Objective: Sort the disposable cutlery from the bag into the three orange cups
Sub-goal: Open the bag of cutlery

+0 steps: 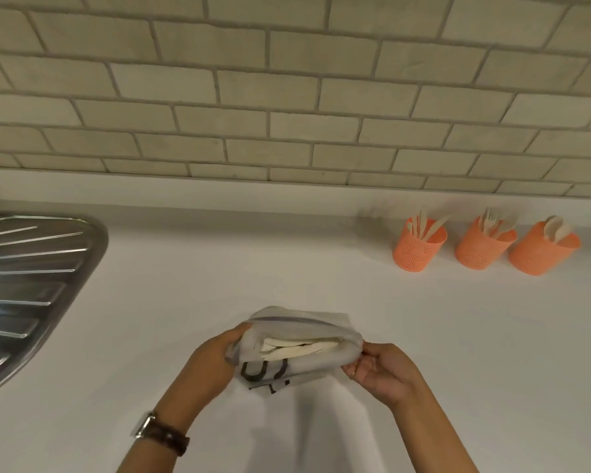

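Left hand (215,361) is curling round one end of the bag (297,324), right hand (382,373) pinching the other; pale cutlery (301,346), perhaps knives, is lying inside between the fingers (354,370), orange cups (419,247) standing far beyond.

Both hands (215,356) (382,372) grip bag (301,339); three cups (419,245) far right.

— What runs along the back?
— A backsplash (287,97) of pale grey brick-shaped tiles with darker grout. It meets the white countertop (219,268) at a low upstand.
— And at the left edge?
— A stainless steel drainboard (21,285) (ribbed, with a rounded corner) is set into that countertop, and the frame partly cuts it off.
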A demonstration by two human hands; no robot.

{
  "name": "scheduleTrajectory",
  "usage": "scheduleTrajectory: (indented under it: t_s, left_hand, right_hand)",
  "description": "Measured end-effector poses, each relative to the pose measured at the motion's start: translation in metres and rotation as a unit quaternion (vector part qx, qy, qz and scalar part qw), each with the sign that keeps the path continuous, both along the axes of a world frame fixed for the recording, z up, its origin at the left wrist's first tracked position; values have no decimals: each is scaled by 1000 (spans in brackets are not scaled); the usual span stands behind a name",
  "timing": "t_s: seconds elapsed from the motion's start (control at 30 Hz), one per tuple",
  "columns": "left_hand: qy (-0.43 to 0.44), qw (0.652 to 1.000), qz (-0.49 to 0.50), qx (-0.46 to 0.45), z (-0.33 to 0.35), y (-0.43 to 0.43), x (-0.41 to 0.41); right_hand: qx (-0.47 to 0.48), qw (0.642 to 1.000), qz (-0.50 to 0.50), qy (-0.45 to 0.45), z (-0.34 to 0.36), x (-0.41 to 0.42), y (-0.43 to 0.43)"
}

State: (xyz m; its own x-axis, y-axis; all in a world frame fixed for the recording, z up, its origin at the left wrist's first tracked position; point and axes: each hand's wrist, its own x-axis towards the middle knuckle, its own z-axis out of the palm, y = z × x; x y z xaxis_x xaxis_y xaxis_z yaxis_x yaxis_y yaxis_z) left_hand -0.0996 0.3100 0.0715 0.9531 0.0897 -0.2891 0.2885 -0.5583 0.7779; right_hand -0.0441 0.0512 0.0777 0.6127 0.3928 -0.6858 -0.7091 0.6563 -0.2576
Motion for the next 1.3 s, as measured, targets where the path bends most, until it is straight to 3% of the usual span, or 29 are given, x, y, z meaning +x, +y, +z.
scheduleTrajectory:
  t_s: [0.07,0.17,0.27,0.3,0.33,0.47,0.53,0.63,0.7,0.83,0.93,1.07,1.23,1.3]
  left_hand:
    - [46,969,56,-235,7,2,5]
    - [73,844,152,-509,7,9,12]
    - [64,702,195,-682,7,10,17]
    - [54,687,199,-697,9,9,17]
    - [47,697,204,-685,11,6,18]
    - [12,869,203,-451,16,-5,23]
    - [-13,899,237,-368,15,-2,23]
    - [-68,914,229,-327,12,4,21]
    - [-122,942,184,-252,12,6,17]
    - [-184,978,96,26,16,6,12]
    - [-171,959,10,224,19,8,17]
    - [-101,964,-41,241,35,6,31]
    - [-157,955,-10,253,52,2,36]
    - [-150,960,-7,237,48,-4,29]
  right_hand:
    - [-12,1000,19,-19,0,1,2]
    - [-70,990,72,-100,4,1,-1]
    - [-200,945,145,-213,10,1,-5]
    - [-287,908,161,-259,10,2,-5]
    - [-378,855,169,-313,10,2,-5]
    - [-583,616,160,-505,12,3,5]
    - [-638,530,159,-536,13,5,5]
    - [-676,493,156,-525,15,10,0]
    - [-703,460,190,-509,17,16,-2]
    - [-699,456,303,-460,26,26,6]
    - [-705,446,326,-445,31,31,15]
    - [-721,394,316,-474,40,42,27]
    - [-741,353,206,-533,57,42,29]
    - [-741,337,215,-539,48,35,26]
